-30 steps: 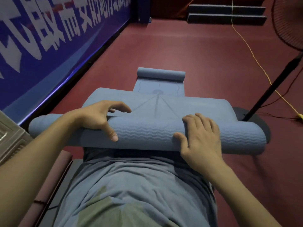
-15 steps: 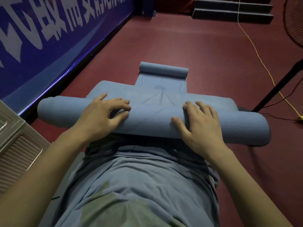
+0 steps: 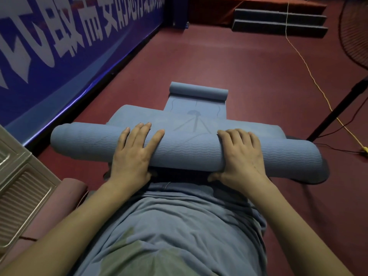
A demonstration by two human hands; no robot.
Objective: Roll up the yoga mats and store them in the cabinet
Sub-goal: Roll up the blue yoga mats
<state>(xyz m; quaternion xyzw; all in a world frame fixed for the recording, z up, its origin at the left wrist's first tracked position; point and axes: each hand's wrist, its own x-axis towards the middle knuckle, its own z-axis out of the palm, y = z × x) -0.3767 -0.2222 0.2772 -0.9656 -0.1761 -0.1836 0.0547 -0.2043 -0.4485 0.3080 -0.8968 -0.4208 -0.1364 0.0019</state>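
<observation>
A blue yoga mat is partly rolled into a thick roll that lies crosswise in front of my body. Its loose part stretches away over the red floor, and the far end curls up into a small roll. My left hand lies over the roll left of its middle, with the fingers across the top and the thumb tucked beneath. My right hand grips the roll right of its middle; the fingers hook over the top and the thumb sits below.
A beige cabinet stands at the left edge with a rolled pink mat lying beside it. A blue banner wall runs along the left. A fan stand, a yellow cable and dark steps are to the right and behind.
Both hands have slid back over the roll, and their thumbs have dropped under it. The roll sits closer to the mat's far end, with less flat mat showing.
</observation>
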